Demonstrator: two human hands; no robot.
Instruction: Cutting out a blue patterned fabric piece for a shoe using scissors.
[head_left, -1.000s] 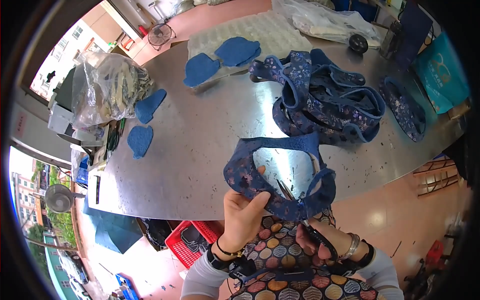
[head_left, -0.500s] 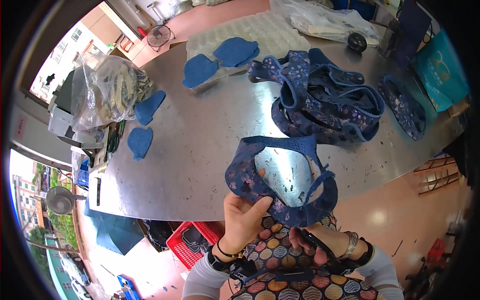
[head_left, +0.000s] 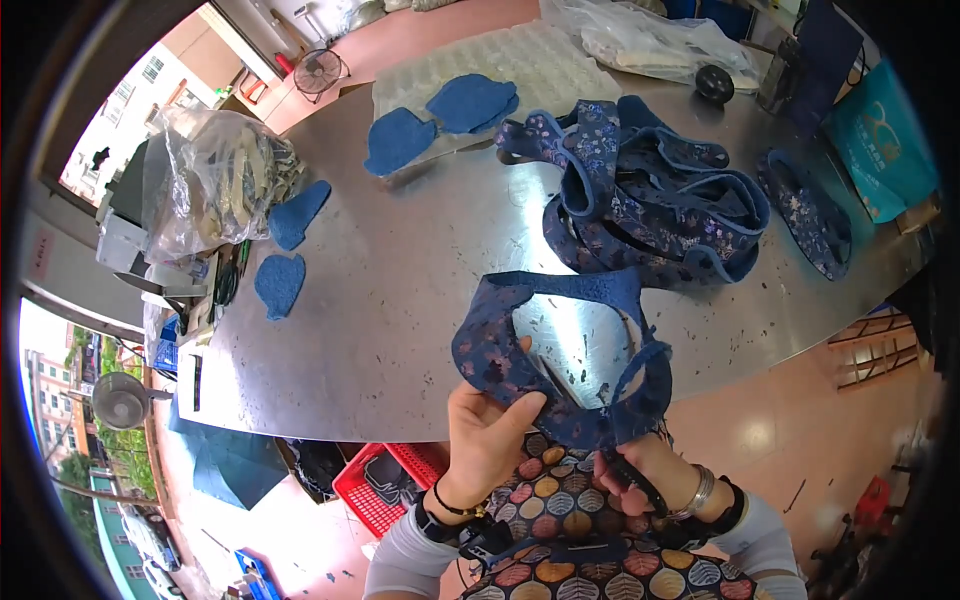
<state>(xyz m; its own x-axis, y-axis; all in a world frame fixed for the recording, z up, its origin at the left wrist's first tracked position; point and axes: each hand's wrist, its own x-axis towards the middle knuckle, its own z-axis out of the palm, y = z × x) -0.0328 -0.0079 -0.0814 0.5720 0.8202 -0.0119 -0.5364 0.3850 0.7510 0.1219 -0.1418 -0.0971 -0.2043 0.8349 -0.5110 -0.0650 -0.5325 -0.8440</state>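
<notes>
Over the near table edge I hold a dark blue floral cloth piece (head_left: 490,345), looped like a shoe upper with fuzzy blue lining. My left hand (head_left: 487,440) pinches its lower left edge, thumb in front. Below the right side of the loop, my right hand (head_left: 650,475) is closed around a black-handled tool (head_left: 637,478); its working end is hidden by the cloth. A narrow loose strip (head_left: 640,365) curls at the loop's right side. Beyond it lies a heap of similar floral pieces (head_left: 680,220).
Fuzzy blue cutouts (head_left: 400,142) lie on the metal table (head_left: 350,320) at left and on a pale padded sheet (head_left: 500,62). A flat floral piece (head_left: 805,215) and teal bag (head_left: 880,140) are at right. A stuffed plastic bag (head_left: 215,185) stands left; a red basket (head_left: 375,510) is below.
My right hand with the tool has moved slightly up and right, closer under the cloth. The right side of the loop has shifted a little; my left hand keeps its pinch.
</notes>
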